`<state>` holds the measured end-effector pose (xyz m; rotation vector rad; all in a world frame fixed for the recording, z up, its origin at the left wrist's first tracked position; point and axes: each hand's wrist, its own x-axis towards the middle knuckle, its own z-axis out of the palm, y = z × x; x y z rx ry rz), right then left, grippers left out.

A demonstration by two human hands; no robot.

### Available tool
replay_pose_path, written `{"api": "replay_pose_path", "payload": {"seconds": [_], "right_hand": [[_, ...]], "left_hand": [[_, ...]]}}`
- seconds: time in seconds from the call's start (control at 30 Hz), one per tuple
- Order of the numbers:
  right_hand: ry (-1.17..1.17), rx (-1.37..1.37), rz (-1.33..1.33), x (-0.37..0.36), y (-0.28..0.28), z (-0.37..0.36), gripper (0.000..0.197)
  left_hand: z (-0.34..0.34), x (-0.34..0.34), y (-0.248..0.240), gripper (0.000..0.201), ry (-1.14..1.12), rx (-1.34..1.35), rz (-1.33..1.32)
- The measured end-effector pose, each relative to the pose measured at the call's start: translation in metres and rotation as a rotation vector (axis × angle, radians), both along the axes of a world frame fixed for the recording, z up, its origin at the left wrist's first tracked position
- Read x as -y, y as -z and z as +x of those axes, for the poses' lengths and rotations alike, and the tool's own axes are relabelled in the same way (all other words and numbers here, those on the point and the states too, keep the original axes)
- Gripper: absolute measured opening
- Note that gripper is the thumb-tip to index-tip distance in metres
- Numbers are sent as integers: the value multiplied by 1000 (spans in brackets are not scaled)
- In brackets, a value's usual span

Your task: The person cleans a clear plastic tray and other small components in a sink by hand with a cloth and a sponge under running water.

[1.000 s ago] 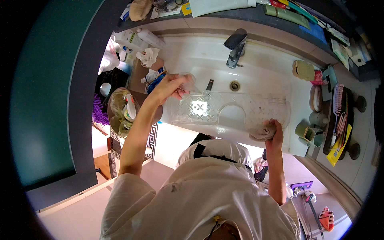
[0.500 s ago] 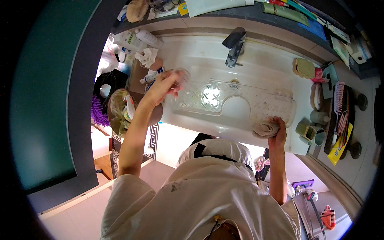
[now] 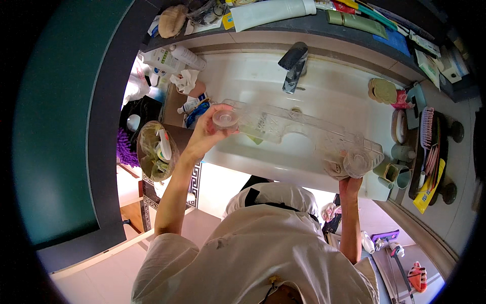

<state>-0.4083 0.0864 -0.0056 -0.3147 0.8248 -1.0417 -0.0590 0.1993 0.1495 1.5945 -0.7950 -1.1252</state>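
Note:
A long clear plastic shelf [image 3: 276, 124] with a rounded notch in its front edge is held tilted above the white sink [image 3: 263, 162]. My left hand [image 3: 202, 138] grips its left end, fingers around a round clear cup-shaped part. At the right end, my right hand [image 3: 349, 189] is closed on the shelf and on a crumpled greyish cloth [image 3: 332, 169]. A second round clear part [image 3: 357, 163] covers some of those right fingers. Behind the shelf, the sink drain [image 3: 296, 109] shows in part.
A black faucet [image 3: 293, 66] rises at the sink's back. Tubes and brushes crowd the dark ledge [image 3: 324, 25] above. Bottles [image 3: 187, 57] and a lined bin [image 3: 158, 152] stand at left; cups [image 3: 402, 177], sponges [image 3: 383, 90] and a hairbrush [image 3: 428, 124] at right.
The shelf has been raised and tilted, bringing the round parts at both ends into view. My left hand has moved slightly down; the right hand and cloth are now partly behind the shelf.

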Motion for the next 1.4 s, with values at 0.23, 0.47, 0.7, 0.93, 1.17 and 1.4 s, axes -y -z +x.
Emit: {"api": "replay_pose_path", "payload": {"seconds": [0.23, 0.47, 0.7, 0.93, 1.17, 1.4], "right_hand": [[-32, 73, -69, 2, 6, -3, 36], [-53, 74, -72, 3, 8, -4, 35], [-93, 8, -101, -2, 21, -8, 39], [12, -65, -116, 1, -19, 19, 41], [-8, -54, 1, 5, -38, 24, 32], [-14, -51, -23, 8, -32, 18, 20]], "left_hand": [[0, -13, -4, 46, 64, 34, -75], [2, -21, -13, 49, 47, 30, -184], [4, -7, -16, 34, -165, -234, -28], [20, 5, -16, 38, -202, -201, 182], [20, 19, -25, 48, -175, -67, 362], [20, 26, -20, 39, -70, 58, 455]]}}
